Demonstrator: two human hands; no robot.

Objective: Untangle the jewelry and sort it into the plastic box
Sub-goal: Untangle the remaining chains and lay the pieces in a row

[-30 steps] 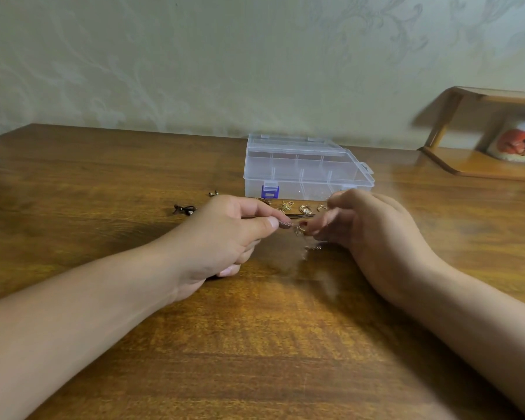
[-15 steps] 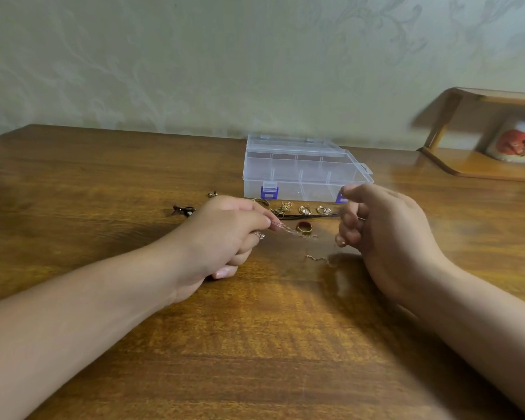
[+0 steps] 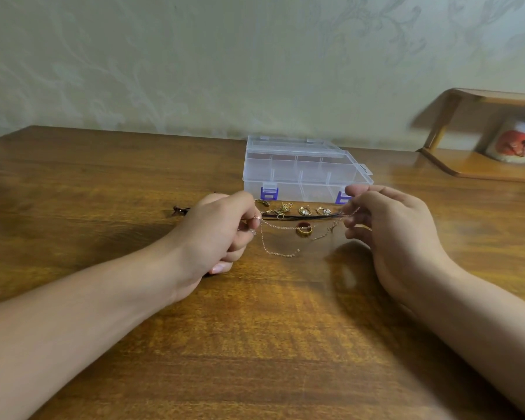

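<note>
From the head view I see my left hand [image 3: 222, 228] curled, its fingertips pinching one end of a thin gold chain [image 3: 281, 227]; my right hand [image 3: 385, 225] pinches the other end, fingers bent; the chain runs taut between the hands, with a loose loop of it sagging toward me onto the table [image 3: 270, 344]. Just beyond the chain, between the hands, lie a black cord [image 3: 303, 217], a gold ring with a dark red band [image 3: 304, 229], two gold hoop earrings [image 3: 314, 211] and a small tangle of gold chain [image 3: 281, 208]; past those stands the clear plastic box [image 3: 303, 171], lid closed, purple latches facing me, its compartments looking bare as far as I can tell. A small dark item [image 3: 179, 210] lies beyond my left hand, too blurred to name; far off my right hand, a wooden shelf [image 3: 479, 165] holds a printed mug [image 3: 519, 144].
</note>
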